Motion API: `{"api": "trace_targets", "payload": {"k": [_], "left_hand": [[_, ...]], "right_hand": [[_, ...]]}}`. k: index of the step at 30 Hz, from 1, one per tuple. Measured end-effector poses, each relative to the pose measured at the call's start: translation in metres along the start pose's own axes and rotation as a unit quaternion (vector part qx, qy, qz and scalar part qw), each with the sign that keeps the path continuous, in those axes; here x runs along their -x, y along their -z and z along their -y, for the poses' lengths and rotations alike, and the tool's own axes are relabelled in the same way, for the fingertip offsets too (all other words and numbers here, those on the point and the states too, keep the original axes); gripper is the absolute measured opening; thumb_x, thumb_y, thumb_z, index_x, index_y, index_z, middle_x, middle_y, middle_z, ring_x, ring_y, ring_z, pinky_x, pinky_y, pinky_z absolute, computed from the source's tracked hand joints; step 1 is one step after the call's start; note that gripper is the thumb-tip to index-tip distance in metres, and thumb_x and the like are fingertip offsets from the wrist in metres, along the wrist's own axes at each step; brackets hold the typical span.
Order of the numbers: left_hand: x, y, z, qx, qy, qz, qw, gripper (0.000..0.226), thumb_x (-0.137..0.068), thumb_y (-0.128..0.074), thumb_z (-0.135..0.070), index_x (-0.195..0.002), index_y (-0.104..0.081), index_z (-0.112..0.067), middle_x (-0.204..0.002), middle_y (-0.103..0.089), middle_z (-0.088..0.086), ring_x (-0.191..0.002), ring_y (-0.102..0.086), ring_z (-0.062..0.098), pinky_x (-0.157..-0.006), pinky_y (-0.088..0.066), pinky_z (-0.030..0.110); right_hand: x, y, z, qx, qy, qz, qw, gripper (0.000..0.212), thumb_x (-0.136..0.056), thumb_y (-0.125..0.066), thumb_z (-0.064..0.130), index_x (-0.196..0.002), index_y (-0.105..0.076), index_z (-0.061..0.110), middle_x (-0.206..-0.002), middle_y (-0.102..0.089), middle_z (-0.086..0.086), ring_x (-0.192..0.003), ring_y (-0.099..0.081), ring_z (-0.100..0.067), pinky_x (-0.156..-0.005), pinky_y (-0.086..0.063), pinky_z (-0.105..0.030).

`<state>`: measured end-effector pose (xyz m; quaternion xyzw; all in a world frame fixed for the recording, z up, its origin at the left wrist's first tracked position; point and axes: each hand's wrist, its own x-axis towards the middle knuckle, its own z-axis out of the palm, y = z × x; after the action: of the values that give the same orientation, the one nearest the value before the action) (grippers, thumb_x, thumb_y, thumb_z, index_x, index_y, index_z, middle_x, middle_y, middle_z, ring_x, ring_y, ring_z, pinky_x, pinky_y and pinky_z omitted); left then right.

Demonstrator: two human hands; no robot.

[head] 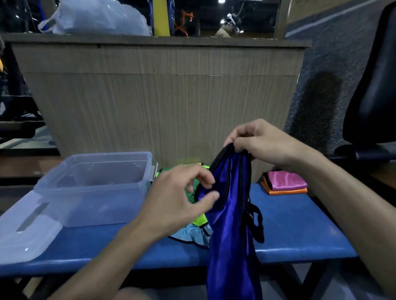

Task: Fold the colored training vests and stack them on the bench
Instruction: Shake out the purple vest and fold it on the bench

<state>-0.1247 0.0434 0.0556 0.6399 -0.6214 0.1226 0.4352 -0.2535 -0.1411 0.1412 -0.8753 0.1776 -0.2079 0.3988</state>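
Vests of many colors are seen on a blue bench. One blue vest with black trim is held up over the front edge of the bench, and its bottom hangs down past the edge. Its top is pinched by the right hand, with the fingers curled round the black trim. The left hand is placed at the left side of the blue vest, a bit lower. Its fingers are bent, and the thumb and a fingertip are pressed on the black edge there.

Behind the blue vest, a loose pile of vests is left lying on the bench, with green, yellow and light blue cloth showing. Two folded vests, a pink vest on top of an orange vest, are stacked at the back right of the bench.

A clear plastic box is set on the left part of the bench, and its lid is laid flat just beside it.
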Motion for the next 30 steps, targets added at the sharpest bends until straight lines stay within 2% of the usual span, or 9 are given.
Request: {"api": "trace_targets", "payload": {"k": [4,7,9,13,17,20,25,27,30], "left_hand": [[0.012,-0.022,0.021,-0.038,0.010,0.024,0.999,0.039,-0.076,-0.076,-0.052,-0.105,-0.059,-0.033,-0.097,-0.060,-0.024,-0.088,-0.047,-0.008,-0.074,-0.035,0.011],[0.014,-0.030,0.029,-0.086,-0.005,0.053,0.995,0.026,-0.085,-0.065,-0.053,-0.096,-0.056,-0.032,-0.083,-0.049,-0.025,-0.084,-0.042,0.005,-0.066,-0.044,0.029],[0.011,-0.028,0.038,-0.094,-0.016,0.049,0.994,0.022,-0.094,-0.058,-0.048,-0.091,-0.061,-0.027,-0.076,-0.045,-0.024,-0.080,-0.041,0.011,-0.062,-0.044,0.034],[-0.008,-0.001,0.061,-0.118,-0.026,0.034,0.992,0.041,-0.096,-0.046,-0.051,-0.100,-0.071,-0.019,-0.084,-0.064,-0.015,-0.082,-0.044,0.014,-0.069,-0.050,0.041],[-0.039,0.040,0.052,-0.138,-0.046,0.112,0.983,0.047,-0.095,-0.037,-0.058,-0.099,-0.072,-0.027,-0.086,-0.063,-0.021,-0.086,-0.043,0.011,-0.074,-0.045,0.036],[-0.064,0.065,0.036,-0.161,-0.090,0.138,0.973,0.037,-0.098,-0.040,-0.052,-0.095,-0.068,-0.028,-0.083,-0.060,-0.020,-0.084,-0.040,0.009,-0.075,-0.041,0.033],[-0.090,0.087,0.016,-0.206,-0.099,0.208,0.951,0.020,-0.104,-0.044,-0.038,-0.090,-0.057,-0.034,-0.082,-0.054,-0.021,-0.086,-0.041,0.010,-0.078,-0.039,0.032],[-0.092,0.089,0.013,-0.245,-0.094,0.210,0.942,0.022,-0.104,-0.040,-0.041,-0.091,-0.056,-0.033,-0.082,-0.052,-0.020,-0.085,-0.041,0.010,-0.077,-0.042,0.035],[-0.091,0.087,0.012,-0.329,-0.071,0.187,0.923,0.022,-0.105,-0.038,-0.043,-0.100,-0.055,-0.030,-0.087,-0.055,-0.013,-0.091,-0.050,0.015,-0.074,-0.050,0.039]], "right_hand": [[-0.005,0.002,0.001,-0.001,0.008,0.004,1.000,0.029,-0.087,-0.049,-0.003,-0.087,-0.076,0.009,-0.076,-0.073,-0.004,-0.070,-0.065,-0.013,-0.067,-0.054,-0.028],[-0.007,0.008,-0.001,-0.017,0.012,0.002,1.000,0.030,-0.087,-0.049,-0.006,-0.089,-0.075,0.006,-0.078,-0.073,-0.006,-0.071,-0.065,-0.014,-0.066,-0.054,-0.025],[-0.006,0.016,-0.005,-0.033,0.016,-0.001,0.999,0.029,-0.087,-0.049,-0.009,-0.092,-0.075,0.003,-0.082,-0.073,-0.009,-0.073,-0.066,-0.014,-0.066,-0.054,-0.023],[0.000,0.032,-0.030,-0.066,0.012,0.003,0.998,0.029,-0.089,-0.050,-0.013,-0.092,-0.073,0.004,-0.085,-0.072,-0.009,-0.076,-0.065,-0.014,-0.069,-0.053,-0.022],[0.006,0.031,-0.057,-0.140,-0.010,0.032,0.990,0.030,-0.092,-0.051,-0.011,-0.097,-0.072,0.010,-0.088,-0.071,-0.003,-0.082,-0.066,-0.014,-0.074,-0.055,-0.024],[0.007,0.018,-0.073,-0.253,-0.019,0.044,0.966,0.030,-0.090,-0.051,-0.012,-0.099,-0.071,0.008,-0.090,-0.070,-0.006,-0.081,-0.065,-0.014,-0.073,-0.056,-0.024],[0.008,-0.006,-0.094,-0.404,-0.003,0.030,0.914,0.032,-0.078,-0.060,-0.004,-0.099,-0.077,0.013,-0.094,-0.072,-0.003,-0.078,-0.069,-0.011,-0.066,-0.057,-0.025],[0.005,-0.012,-0.101,-0.426,0.006,0.043,0.904,0.035,-0.076,-0.074,0.002,-0.110,-0.075,0.010,-0.106,-0.072,-0.008,-0.089,-0.070,-0.015,-0.076,-0.058,-0.030],[-0.001,-0.017,-0.107,-0.438,-0.003,0.024,0.899,0.060,-0.060,-0.095,0.019,-0.115,-0.073,0.008,-0.109,-0.073,-0.011,-0.096,-0.070,-0.019,-0.085,-0.058,-0.034]]}}
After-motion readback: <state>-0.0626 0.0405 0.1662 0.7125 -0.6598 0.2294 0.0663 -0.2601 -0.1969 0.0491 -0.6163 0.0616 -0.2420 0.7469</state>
